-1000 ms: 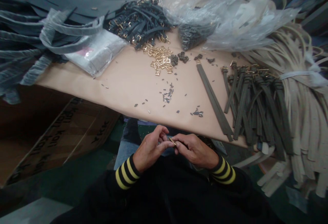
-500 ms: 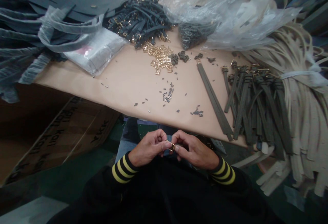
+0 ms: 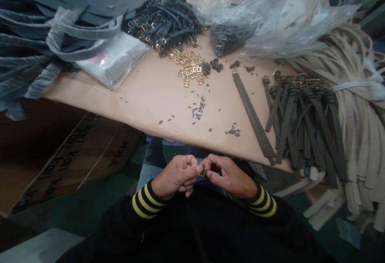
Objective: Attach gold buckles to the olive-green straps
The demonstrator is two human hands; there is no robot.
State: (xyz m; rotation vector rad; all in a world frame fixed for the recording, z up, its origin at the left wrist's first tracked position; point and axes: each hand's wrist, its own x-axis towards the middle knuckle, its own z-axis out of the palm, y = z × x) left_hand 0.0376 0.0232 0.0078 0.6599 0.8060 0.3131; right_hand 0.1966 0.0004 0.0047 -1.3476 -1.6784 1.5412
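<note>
A small gold rectangular buckle sits between my hands, just below the table's front edge. My left hand pinches one side of it between thumb and fingers. My right hand holds the other side with its fingertips. Both hands are above my lap, and my black sleeves with yellow-striped cuffs show below them. The fingers hide part of the buckle. A dark strap may run into it, but I cannot tell.
The paper-covered table holds loose gold buckles, small metal bits, bundled dark straps, olive straps, and plastic bags. Pale strap bundles hang at right, and a cardboard box stands at left.
The buckle has turned a little and sits slightly lower between my fingers. My hands have drawn closer around it, and my view has shifted slightly.
</note>
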